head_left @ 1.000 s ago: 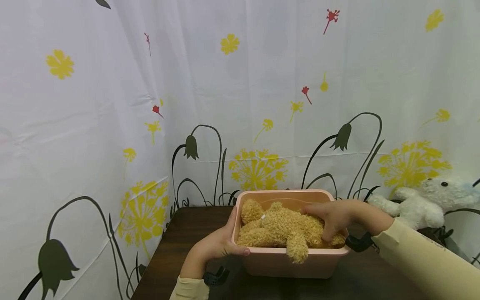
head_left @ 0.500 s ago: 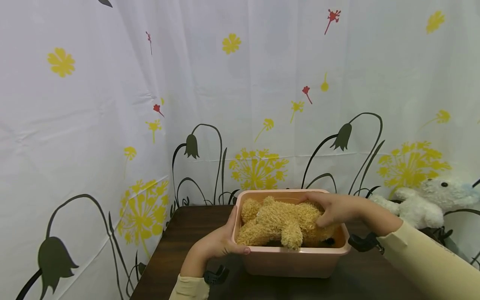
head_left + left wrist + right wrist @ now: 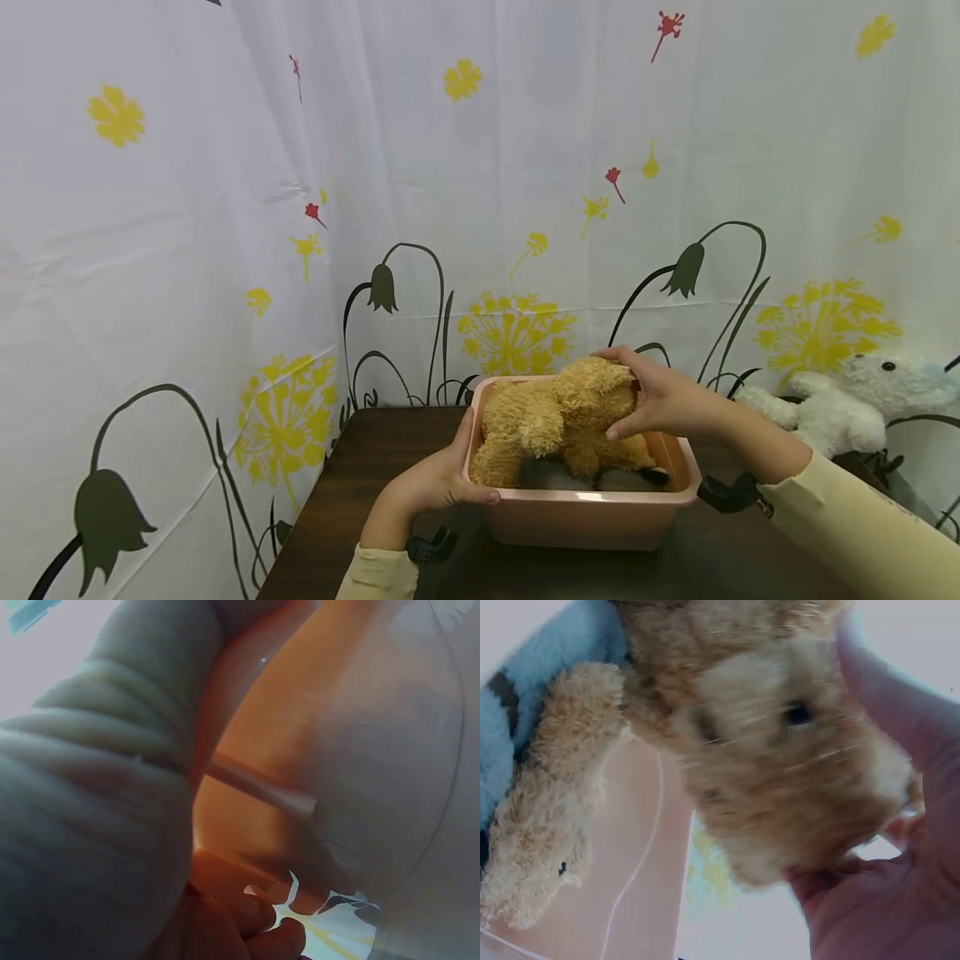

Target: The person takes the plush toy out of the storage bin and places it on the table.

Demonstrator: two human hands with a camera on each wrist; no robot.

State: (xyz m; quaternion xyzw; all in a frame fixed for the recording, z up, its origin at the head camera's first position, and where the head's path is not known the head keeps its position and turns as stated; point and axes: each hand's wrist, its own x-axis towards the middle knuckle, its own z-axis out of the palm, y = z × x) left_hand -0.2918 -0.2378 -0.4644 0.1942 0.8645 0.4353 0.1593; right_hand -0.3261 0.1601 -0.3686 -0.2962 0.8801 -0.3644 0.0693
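Over the dark table [image 3: 386,437], here's my right hand [image 3: 663,398], thumb and fingers spread round the head of the tan plush toy [image 3: 551,404] and clamped on it! The head is up at the rim of the pink bin [image 3: 577,525], the body slumped inside at the left. And my left hand [image 3: 442,483]? Clamped on the bin's left front corner, thumb along the front. Off to the right sits a white plush animal [image 3: 847,417].
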